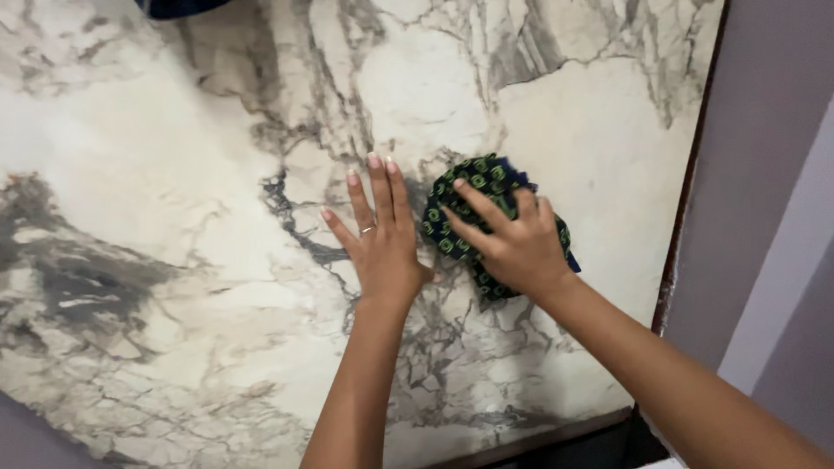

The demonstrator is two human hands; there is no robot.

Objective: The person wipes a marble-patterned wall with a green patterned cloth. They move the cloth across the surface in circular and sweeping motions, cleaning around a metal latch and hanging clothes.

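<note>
Right hand pressed palm-down on a bunched cloth, fingers spread and curled over its top, gripping it against the surface. Cloth dark, patterned with small green rings, a strip of blue showing at its far and right edges; lying on the marble-patterned tabletop, toward the right edge and nearer the near right corner than the far one. Left hand flat and open just beside the cloth on its left, fingers straight and close together, a ring on one finger, thumb side almost touching the right hand. Tabletop white with grey and black veining, bordered by a dark brown rim along the right edge. Beyond that rim, a plain greyish wall. At the far edge, a sliver of something dark blue, too little visible to tell what. No containers in view.
</note>
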